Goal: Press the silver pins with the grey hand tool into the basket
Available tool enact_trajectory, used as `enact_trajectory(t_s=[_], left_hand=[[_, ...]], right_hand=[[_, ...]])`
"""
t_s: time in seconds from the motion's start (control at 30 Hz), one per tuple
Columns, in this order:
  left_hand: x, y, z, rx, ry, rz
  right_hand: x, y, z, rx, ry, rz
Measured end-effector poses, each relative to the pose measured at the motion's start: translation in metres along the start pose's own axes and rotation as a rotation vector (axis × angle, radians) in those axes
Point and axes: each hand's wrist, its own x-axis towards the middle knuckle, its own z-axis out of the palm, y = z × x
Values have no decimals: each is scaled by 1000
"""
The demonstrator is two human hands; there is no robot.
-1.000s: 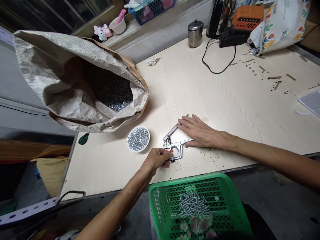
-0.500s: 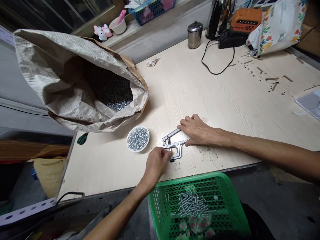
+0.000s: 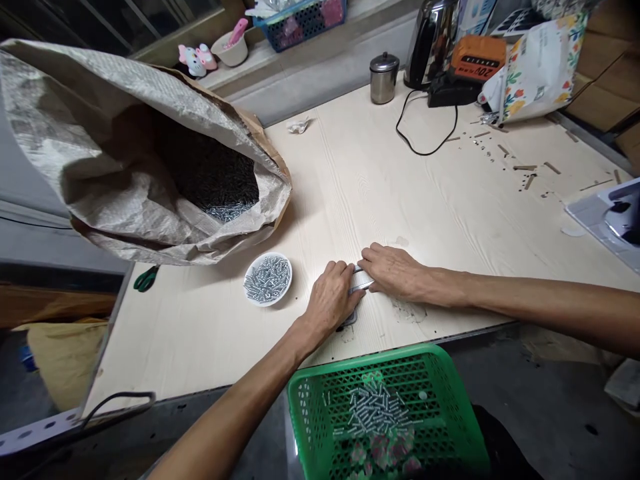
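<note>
A pair of silver snap pliers (image 3: 361,279) lies low over the table, largely covered by both hands. My left hand (image 3: 330,297) is closed over the head end, its fingers bent across the top. At the handles, my right hand (image 3: 395,272) is wrapped round them, close beside the left. What sits in the jaws is hidden. Left of the hands stands a white bowl (image 3: 286,293) filled with small shiny metal pieces. Just below, a green plastic basket (image 3: 460,400) contains a heap of small screw-like metal parts (image 3: 377,410).
A large woven sack (image 3: 45,93) of dark metal pieces leans open at the left. Green-handled scissors (image 3: 146,279) lie near the table's left edge. Toward the back are a steel canister (image 3: 384,79), a black cable (image 3: 425,154), an orange battery (image 3: 479,57) and a flowered bag (image 3: 543,73).
My left hand has gone from pinching at the jaw of the snap pliers to covering their head. The handles are squeezed closer together in my right hand. The view has shifted slightly.
</note>
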Motion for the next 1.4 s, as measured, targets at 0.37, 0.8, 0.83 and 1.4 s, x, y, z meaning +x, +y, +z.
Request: enact_trajectory(t_s=[0.37,0.8,0.83,1.4], left_hand=[[-7,4,10,-43,151,-48],[-91,-23,15,-679,396,-593],[-91,-23,18,-679,378,-594],[-140,27,16,-132,284,61]], right_hand=[[-7,-1,12,32,129,-7],[-20,-6,55,282,338,-72],[-20,-4,53,310,348,-64],[-25,16,51,478,522,23]])
